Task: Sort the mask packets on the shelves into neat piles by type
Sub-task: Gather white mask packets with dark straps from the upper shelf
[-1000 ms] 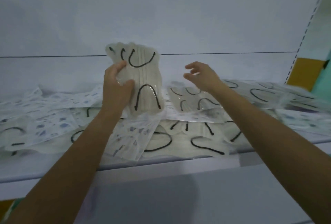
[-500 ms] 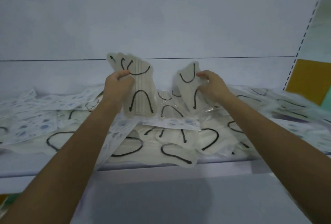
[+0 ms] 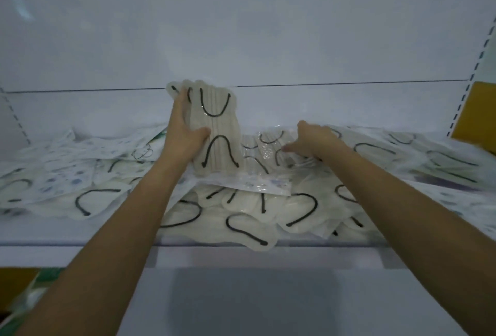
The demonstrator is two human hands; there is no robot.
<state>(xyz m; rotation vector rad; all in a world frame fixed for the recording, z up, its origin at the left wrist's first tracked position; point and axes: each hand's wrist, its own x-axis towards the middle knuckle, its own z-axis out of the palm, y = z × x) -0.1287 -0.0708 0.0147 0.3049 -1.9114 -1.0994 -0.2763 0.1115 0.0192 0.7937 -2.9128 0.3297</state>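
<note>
Lowered since the earlier frame, the right hand (image 3: pixel 314 139) now lies on the heap. Its fingers reach left onto a clear-wrapped packet (image 3: pixel 269 145), but whether they pinch it cannot be told. The left hand (image 3: pixel 185 134) grips an upright stack of white mask packets (image 3: pixel 217 131) with black ear loops, thumb across the front, above the middle of the shelf (image 3: pixel 80 240). Around them loose white packets (image 3: pixel 249 228) lie overlapping, some hanging over the front edge. Blue-patterned packets (image 3: pixel 67 174) lie scattered to the left.
</note>
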